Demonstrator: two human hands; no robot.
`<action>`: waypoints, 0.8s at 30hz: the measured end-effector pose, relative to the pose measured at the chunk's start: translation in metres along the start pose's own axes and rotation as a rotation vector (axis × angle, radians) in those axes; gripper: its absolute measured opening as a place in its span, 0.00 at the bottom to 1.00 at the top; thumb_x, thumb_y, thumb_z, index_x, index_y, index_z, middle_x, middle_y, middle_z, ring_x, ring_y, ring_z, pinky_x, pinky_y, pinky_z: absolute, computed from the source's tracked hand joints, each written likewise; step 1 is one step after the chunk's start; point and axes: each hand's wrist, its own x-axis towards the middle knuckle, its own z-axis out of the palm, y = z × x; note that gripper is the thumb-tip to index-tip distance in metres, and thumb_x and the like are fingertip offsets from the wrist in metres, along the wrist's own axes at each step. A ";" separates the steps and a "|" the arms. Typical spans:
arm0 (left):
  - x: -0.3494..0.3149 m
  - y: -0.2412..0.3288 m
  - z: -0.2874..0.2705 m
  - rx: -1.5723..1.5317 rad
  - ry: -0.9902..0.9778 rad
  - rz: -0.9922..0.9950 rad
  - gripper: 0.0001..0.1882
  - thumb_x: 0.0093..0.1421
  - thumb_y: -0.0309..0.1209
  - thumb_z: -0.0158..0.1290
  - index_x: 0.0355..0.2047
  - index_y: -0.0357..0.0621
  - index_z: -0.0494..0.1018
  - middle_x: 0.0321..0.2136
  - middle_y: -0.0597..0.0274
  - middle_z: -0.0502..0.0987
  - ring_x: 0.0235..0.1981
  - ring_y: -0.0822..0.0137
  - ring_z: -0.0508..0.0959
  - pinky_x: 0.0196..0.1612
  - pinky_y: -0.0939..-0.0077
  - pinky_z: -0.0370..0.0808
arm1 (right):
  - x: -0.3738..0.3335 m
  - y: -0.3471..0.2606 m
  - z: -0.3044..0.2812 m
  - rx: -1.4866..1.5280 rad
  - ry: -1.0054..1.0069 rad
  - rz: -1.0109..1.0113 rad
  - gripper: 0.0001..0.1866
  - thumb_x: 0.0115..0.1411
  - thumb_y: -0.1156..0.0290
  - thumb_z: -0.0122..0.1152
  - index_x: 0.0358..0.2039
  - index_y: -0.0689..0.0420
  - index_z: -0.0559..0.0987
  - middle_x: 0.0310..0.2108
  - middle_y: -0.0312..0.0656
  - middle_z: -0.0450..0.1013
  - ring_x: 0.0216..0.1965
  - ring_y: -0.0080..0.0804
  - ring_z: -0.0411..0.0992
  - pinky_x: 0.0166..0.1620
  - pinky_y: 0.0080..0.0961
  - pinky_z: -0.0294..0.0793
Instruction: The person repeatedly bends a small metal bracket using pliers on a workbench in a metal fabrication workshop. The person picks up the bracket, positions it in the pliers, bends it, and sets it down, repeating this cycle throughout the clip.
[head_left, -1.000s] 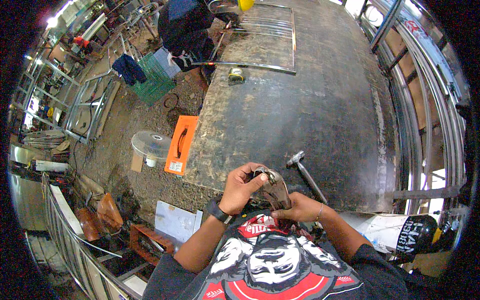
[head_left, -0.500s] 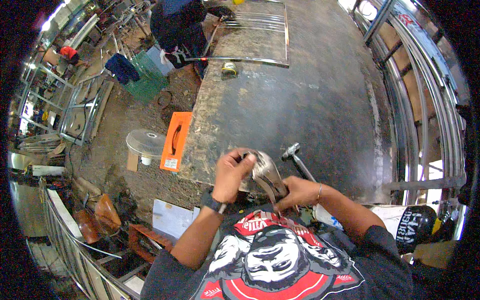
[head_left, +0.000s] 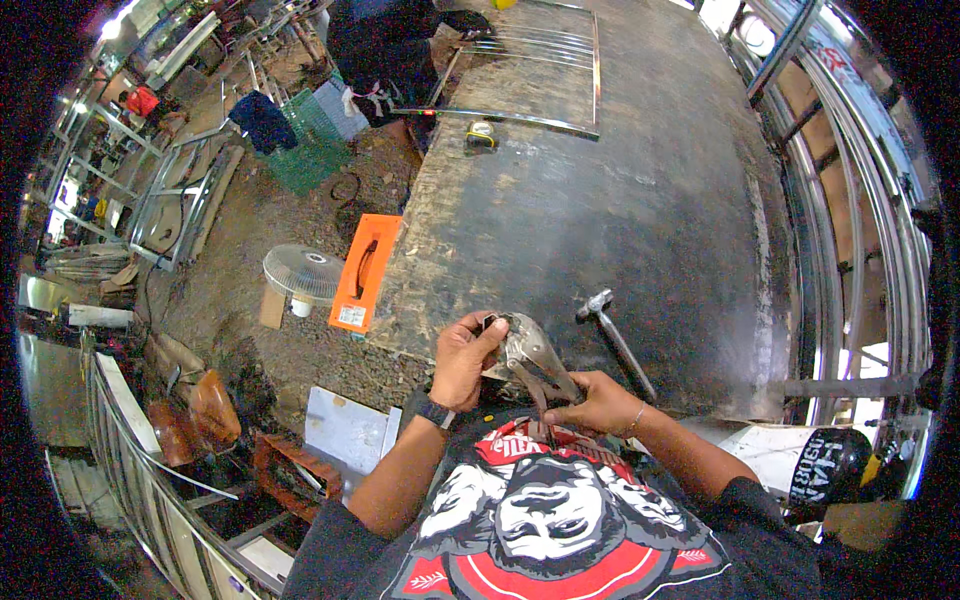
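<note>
Close in front of my chest, both hands meet at a pair of locking pliers (head_left: 532, 348) with a worn metal body. My right hand (head_left: 603, 404) is closed round the handles, which spread apart a little. At the jaw end, my left hand (head_left: 464, 362) pinches a small dark metal piece (head_left: 490, 322) with thumb and fingers. Whether the jaws grip that piece I cannot make out. On the table just right of the pliers lies a hammer (head_left: 615, 340) with a metal head and shaft, touched by neither hand.
The dark worktable (head_left: 600, 230) stretches ahead. An orange trowel (head_left: 367, 272) rests at its left edge, a tape measure (head_left: 481, 136) farther off. Beyond, a person (head_left: 385, 50) is beside a shiny metal frame (head_left: 520, 122). A fan (head_left: 303, 274) stands left; metal bars (head_left: 850, 230) line the right.
The pliers and both hands stay together near my chest, the pliers slightly turned and their handles more visibly apart. The whole view has shifted a little.
</note>
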 end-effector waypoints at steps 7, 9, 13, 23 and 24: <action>-0.018 0.019 0.003 0.065 -0.101 0.051 0.10 0.67 0.31 0.59 0.45 0.40 0.79 0.32 0.70 0.81 0.28 0.79 0.76 0.33 0.81 0.73 | -0.002 0.011 0.002 0.146 -0.107 -0.145 0.23 0.64 0.62 0.69 0.56 0.57 0.79 0.45 0.35 0.80 0.46 0.24 0.75 0.54 0.27 0.73; -0.027 0.028 0.006 0.117 -0.117 0.088 0.09 0.66 0.30 0.59 0.45 0.40 0.79 0.32 0.71 0.80 0.28 0.80 0.75 0.33 0.83 0.71 | -0.009 0.009 0.006 0.162 -0.127 -0.124 0.25 0.65 0.65 0.67 0.61 0.58 0.75 0.50 0.35 0.78 0.49 0.23 0.73 0.56 0.27 0.72; -0.039 0.031 0.012 0.116 -0.130 0.144 0.10 0.66 0.28 0.60 0.46 0.39 0.79 0.34 0.70 0.81 0.31 0.82 0.75 0.34 0.85 0.71 | -0.016 0.007 0.010 0.226 -0.148 -0.116 0.25 0.67 0.70 0.65 0.63 0.60 0.73 0.52 0.35 0.77 0.53 0.22 0.72 0.59 0.27 0.70; -0.036 0.027 0.016 0.111 -0.145 0.156 0.10 0.65 0.28 0.62 0.46 0.40 0.79 0.35 0.71 0.82 0.33 0.81 0.76 0.37 0.84 0.73 | -0.016 0.011 0.013 0.254 -0.144 -0.170 0.22 0.68 0.63 0.65 0.59 0.56 0.75 0.46 0.31 0.77 0.46 0.19 0.72 0.51 0.25 0.74; -0.036 0.026 0.015 0.119 -0.142 0.152 0.10 0.65 0.28 0.62 0.46 0.40 0.79 0.35 0.71 0.82 0.33 0.81 0.76 0.37 0.84 0.73 | -0.017 0.008 0.015 0.241 -0.137 -0.153 0.21 0.68 0.63 0.65 0.58 0.56 0.75 0.45 0.31 0.77 0.45 0.19 0.72 0.50 0.25 0.74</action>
